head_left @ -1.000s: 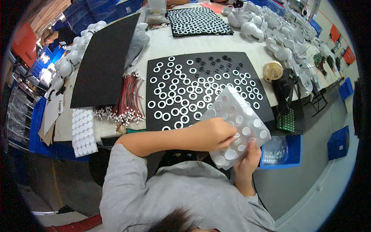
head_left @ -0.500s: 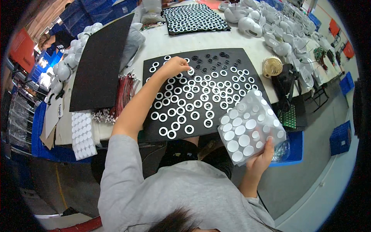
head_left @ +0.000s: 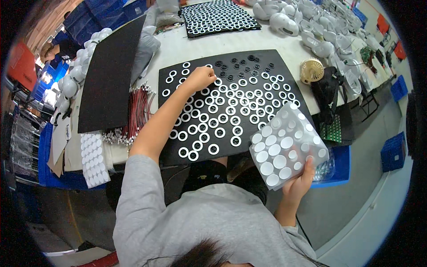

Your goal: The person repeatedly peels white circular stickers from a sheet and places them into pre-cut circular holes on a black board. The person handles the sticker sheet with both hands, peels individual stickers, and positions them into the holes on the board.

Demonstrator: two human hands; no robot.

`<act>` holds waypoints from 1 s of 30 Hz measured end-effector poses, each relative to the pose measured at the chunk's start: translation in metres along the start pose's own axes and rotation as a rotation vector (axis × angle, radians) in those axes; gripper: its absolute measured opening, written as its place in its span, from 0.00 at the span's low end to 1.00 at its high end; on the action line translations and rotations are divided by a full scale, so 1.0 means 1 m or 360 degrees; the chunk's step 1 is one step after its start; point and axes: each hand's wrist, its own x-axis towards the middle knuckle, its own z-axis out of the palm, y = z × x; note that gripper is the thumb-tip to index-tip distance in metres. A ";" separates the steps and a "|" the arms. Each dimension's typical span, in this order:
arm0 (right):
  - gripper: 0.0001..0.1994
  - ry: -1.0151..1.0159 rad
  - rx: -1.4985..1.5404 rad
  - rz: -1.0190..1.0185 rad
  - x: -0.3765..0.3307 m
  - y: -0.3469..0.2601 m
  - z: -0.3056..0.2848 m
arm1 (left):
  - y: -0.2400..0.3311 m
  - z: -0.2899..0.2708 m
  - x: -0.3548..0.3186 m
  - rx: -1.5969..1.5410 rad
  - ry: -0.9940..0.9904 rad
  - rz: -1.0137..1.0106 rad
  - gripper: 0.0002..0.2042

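Presently, right hand (head_left: 300,186) grips white-dotted translucent sheet (head_left: 289,149), near right, by blue plastic bin (head_left: 342,163) (clear packaging (head_left: 326,170) inside). Left hand (head_left: 200,79), fingers curled, grip undeterminable, overhangs flat black board (head_left: 171,150) of black-centred white rings (head_left: 219,132).

On the white table (head_left: 173,48), a tilted black panel (head_left: 109,78) stands at the left beside a grey plastic bag (head_left: 146,50) and a bundle of red and black wires (head_left: 139,107). White domes (head_left: 70,88) line its far side. At the right, a beige fan (head_left: 312,70) touches a black pouch (head_left: 326,91); white shells (head_left: 283,24) crowd beyond. A blue crate (head_left: 393,153) sits on the floor (head_left: 362,153).
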 end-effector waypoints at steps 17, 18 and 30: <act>0.16 -0.0039 -0.0023 0.0041 -0.003 0.000 0.003 | 0.009 0.003 -0.005 0.0589 0.0105 0.0050 0.09; 0.16 -0.0042 -0.0028 0.0047 -0.003 0.000 0.002 | 0.009 0.004 -0.006 0.0611 0.0118 0.0054 0.09; 0.16 -0.0031 -0.0033 0.0058 -0.006 0.001 0.003 | 0.006 0.004 -0.009 0.0786 0.0188 0.0020 0.08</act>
